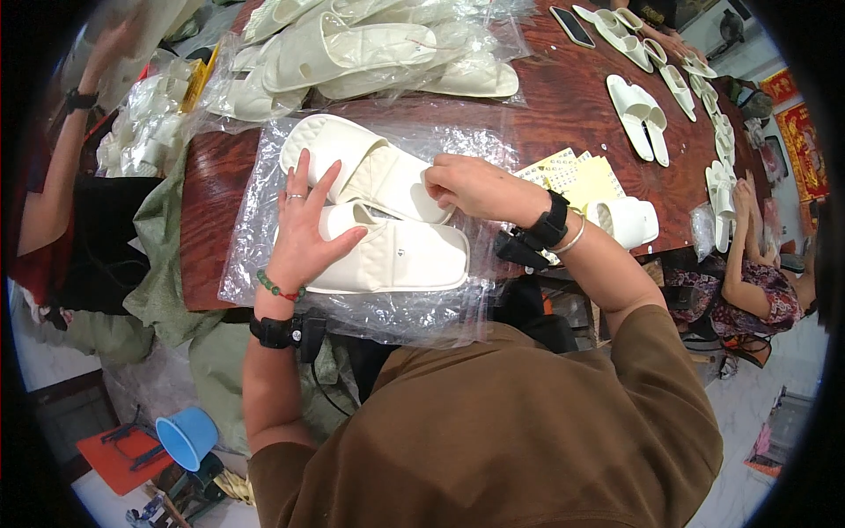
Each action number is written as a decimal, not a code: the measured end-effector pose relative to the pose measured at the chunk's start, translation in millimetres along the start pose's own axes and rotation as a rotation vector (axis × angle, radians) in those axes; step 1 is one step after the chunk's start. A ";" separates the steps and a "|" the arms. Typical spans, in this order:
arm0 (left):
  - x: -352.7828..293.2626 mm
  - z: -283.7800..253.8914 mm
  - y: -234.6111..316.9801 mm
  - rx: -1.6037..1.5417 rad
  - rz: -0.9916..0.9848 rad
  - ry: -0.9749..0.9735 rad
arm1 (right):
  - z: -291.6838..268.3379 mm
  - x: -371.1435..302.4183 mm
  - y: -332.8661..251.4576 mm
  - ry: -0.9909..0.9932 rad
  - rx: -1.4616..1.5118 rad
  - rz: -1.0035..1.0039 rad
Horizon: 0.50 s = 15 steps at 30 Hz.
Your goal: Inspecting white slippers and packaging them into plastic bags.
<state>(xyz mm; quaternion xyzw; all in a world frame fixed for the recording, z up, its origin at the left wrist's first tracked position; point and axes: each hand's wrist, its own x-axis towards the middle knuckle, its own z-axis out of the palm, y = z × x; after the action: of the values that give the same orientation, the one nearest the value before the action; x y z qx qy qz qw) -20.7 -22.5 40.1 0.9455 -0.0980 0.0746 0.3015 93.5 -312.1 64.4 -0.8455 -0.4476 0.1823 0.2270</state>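
Note:
Two white slide slippers lie side by side in front of me, toes to the left, on transparent plastic bags (249,251). My left hand (304,224) rests with spread fingers across the straps of the far slipper (387,180) and the near slipper (427,255). A small dark mark shows on the near slipper's insole. At the far slipper's heel, my right hand (480,187) has its fingers curled and pressed together; what they pinch, if anything, is hidden. Yellow and white sticker sheets (585,180) lie just right of that hand.
Bagged white slippers (378,53) are heaped at the table's far side. Another white slipper (625,222) sits beside the sticker sheets. More pairs (638,119) line the red-brown table (563,114) to the right, near a phone (572,26). Other people's arms (748,211) reach in from the sides.

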 end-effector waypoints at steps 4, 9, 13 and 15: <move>3.2 -2.0 10.9 0.020 -0.030 -0.030 | 0.0 -4.2 0.4 0.014 0.036 0.052; 3.7 -3.3 6.6 0.063 0.000 -0.022 | -4.0 -1.6 -1.5 -0.013 0.016 0.035; 5.3 -1.0 -0.5 0.081 0.079 0.029 | 2.1 1.0 9.2 0.056 -0.017 -0.049; 2.2 0.9 -4.5 0.065 -0.032 -0.029 | 3.8 4.7 9.5 0.033 -0.018 -0.030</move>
<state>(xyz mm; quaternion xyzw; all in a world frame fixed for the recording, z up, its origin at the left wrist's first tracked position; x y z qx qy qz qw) -17.4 -19.7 37.3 0.9572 -0.0846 0.0590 0.2703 100.5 -312.1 55.6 -0.8436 -0.4580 0.1609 0.2296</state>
